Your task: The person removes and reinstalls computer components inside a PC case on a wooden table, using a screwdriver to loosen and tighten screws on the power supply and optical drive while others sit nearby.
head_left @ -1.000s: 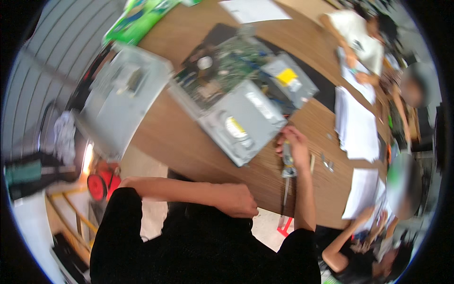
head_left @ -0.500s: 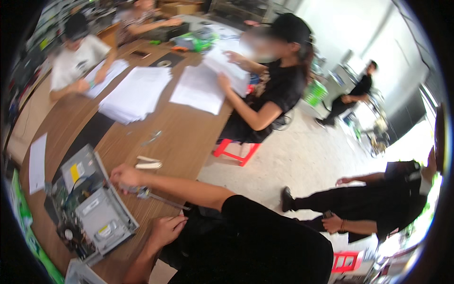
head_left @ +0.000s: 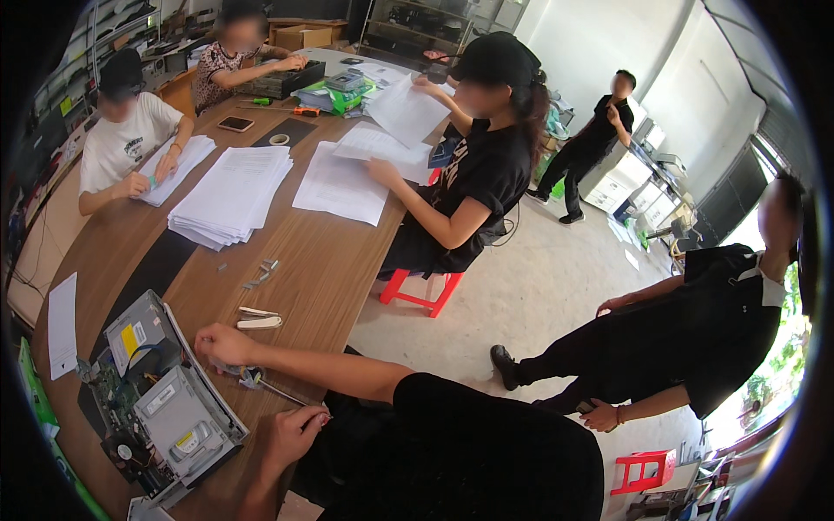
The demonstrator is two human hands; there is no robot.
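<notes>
- Right hand [head_left: 221,344] closed around the handle of a screwdriver [head_left: 261,382], resting on the wooden surface [head_left: 321,260] just beside the open computer case [head_left: 161,404].
- Screwdriver lying low across the surface edge, handle in the right hand, thin shaft running toward the left hand [head_left: 291,431].
- Left hand loosely curled at the surface edge, fingertips at the end of the screwdriver shaft; cannot tell whether pinching it.
- Computer case open at the lower left, grey drive box and circuit board showing inside.
- White stapler-like tool [head_left: 259,321] and small metal bits [head_left: 261,273] on the surface just beyond the right hand.
- Stacks of white paper [head_left: 233,193] farther along the surface, handled by seated people.
- Red stool [head_left: 421,291] under a seated person in black; another person in black standing at the right.
</notes>
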